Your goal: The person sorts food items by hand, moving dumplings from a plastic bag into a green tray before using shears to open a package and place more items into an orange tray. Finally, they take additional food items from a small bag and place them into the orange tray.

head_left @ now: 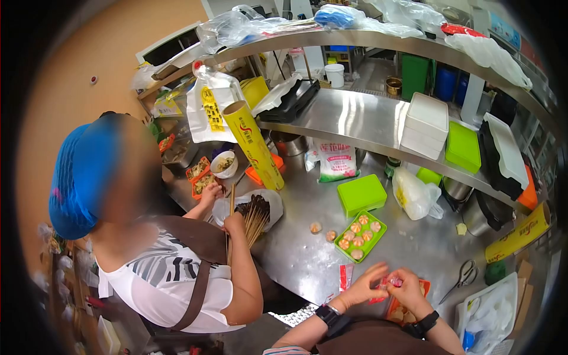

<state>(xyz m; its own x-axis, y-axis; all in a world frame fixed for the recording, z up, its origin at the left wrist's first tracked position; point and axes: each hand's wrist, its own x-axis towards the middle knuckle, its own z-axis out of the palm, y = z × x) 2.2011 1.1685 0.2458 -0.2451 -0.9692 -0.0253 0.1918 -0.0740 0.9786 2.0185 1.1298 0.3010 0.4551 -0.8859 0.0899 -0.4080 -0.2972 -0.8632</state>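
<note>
My left hand (365, 285) and my right hand (409, 289) meet near the table's front edge. Their fingers pinch a small red-and-clear plastic wrapper (387, 283) between them; what it contains is too small to make out. Below them is an orange tray (393, 306) with pale round pieces, partly covered by my right hand. To the left of my left hand lies a red-and-white packet (346, 276). Farther forward, a green tray (371, 248) holds several round orange-and-white pieces. Two similar pieces, one a round piece (316, 228), rest on the steel beside it.
A co-worker (171, 260) at the left handles wooden skewers (255, 222) by a plastic bag. A green box (362, 195) stands behind the green tray. Scissors (464, 277) and a white bin (488, 307) are at the right. A steel shelf (355, 112) crosses above the table.
</note>
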